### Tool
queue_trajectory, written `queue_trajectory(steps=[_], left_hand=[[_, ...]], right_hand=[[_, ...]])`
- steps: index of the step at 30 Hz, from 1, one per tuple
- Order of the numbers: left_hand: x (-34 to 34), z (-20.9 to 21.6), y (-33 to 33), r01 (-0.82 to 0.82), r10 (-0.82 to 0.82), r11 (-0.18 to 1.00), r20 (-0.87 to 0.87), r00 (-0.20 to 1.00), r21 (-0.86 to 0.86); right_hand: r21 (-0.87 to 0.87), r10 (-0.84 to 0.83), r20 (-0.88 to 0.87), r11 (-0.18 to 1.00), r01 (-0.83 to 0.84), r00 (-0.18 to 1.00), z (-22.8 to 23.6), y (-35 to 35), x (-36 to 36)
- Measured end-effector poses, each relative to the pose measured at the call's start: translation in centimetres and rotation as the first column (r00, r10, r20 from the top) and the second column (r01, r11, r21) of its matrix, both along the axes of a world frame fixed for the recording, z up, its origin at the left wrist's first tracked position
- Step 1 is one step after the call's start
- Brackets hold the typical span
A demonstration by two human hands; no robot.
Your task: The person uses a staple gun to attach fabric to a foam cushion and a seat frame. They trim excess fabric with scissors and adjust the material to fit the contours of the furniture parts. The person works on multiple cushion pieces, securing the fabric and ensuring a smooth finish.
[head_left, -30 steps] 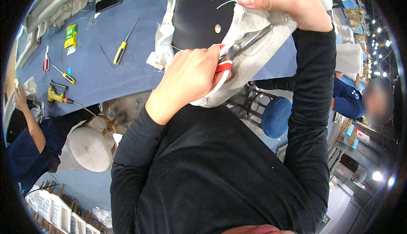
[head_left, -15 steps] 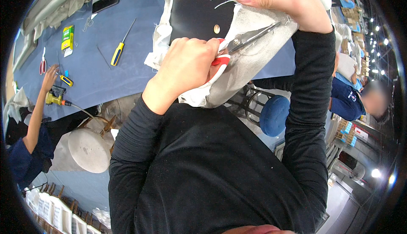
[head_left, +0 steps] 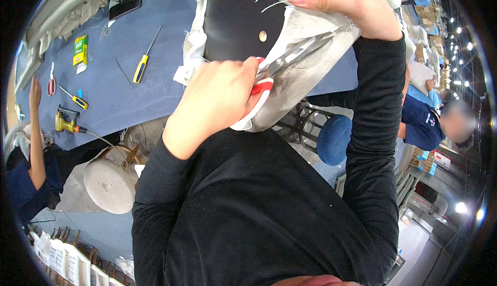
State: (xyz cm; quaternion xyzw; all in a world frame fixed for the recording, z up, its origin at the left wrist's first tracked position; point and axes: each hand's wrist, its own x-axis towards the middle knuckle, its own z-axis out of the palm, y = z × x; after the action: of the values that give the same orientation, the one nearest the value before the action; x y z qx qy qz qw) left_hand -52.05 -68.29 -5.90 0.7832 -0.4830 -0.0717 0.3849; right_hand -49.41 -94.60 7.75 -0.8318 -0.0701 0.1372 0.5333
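My left hand (head_left: pixel 213 98) is closed around the red and white handles of a pair of scissors (head_left: pixel 263 87). Their metal blades, smeared by motion, lie along a flap of light grey woven fabric (head_left: pixel 296 90) and point up to the right. At the top, my right hand (head_left: pixel 357 3) pinches the frayed edge of that fabric between thumb and fingers. The fabric surrounds a black panel (head_left: pixel 240 24) with brass-coloured round spots, its white edging ragged with loose threads. Part of the scissors' handles is hidden by my left fingers.
On the blue table (head_left: pixel 165 89) lie a yellow screwdriver (head_left: pixel 140 68), a second screwdriver (head_left: pixel 79 102), red-handled scissors (head_left: pixel 51 85), a small box (head_left: pixel 80 53), a phone (head_left: pixel 125 7) and a staple gun (head_left: pixel 64 123). A co-worker's arm (head_left: pixel 36 146) is at left. A blue stool (head_left: pixel 334 140) stands below.
My left hand and the scissors have drawn back slightly toward the lower left. My right hand keeps its pinch. The co-worker's hand at left has moved off the small screwdriver.
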Motion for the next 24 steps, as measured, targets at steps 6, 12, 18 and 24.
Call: queue_trajectory(steps=[6,12,18,24], left_hand=[[-1.6,1.8,0.0,0.02,-0.022,0.999,-0.043,0.999,-0.04],[-1.6,1.4,-0.6,-0.01,0.006,0.997,-0.06,0.998,-0.078],[-1.2,2.1,-0.9,-0.015,0.008,0.998,-0.108,0.994,-0.066],[-1.2,1.6,-0.6,-0.001,-0.013,0.995,-0.138,0.99,-0.099]], right_hand=[[0.013,-0.015,0.023,1.0,0.015,1.0,-0.1,0.1,-0.5],[-0.004,-0.007,0.036,1.0,0.007,0.999,0.0,0.6,-0.5],[-0.014,-0.014,0.005,1.0,0.014,1.0,0.2,0.9,-0.3],[-0.016,0.023,0.024,1.0,-0.022,0.999,0.4,1.5,-0.1]])
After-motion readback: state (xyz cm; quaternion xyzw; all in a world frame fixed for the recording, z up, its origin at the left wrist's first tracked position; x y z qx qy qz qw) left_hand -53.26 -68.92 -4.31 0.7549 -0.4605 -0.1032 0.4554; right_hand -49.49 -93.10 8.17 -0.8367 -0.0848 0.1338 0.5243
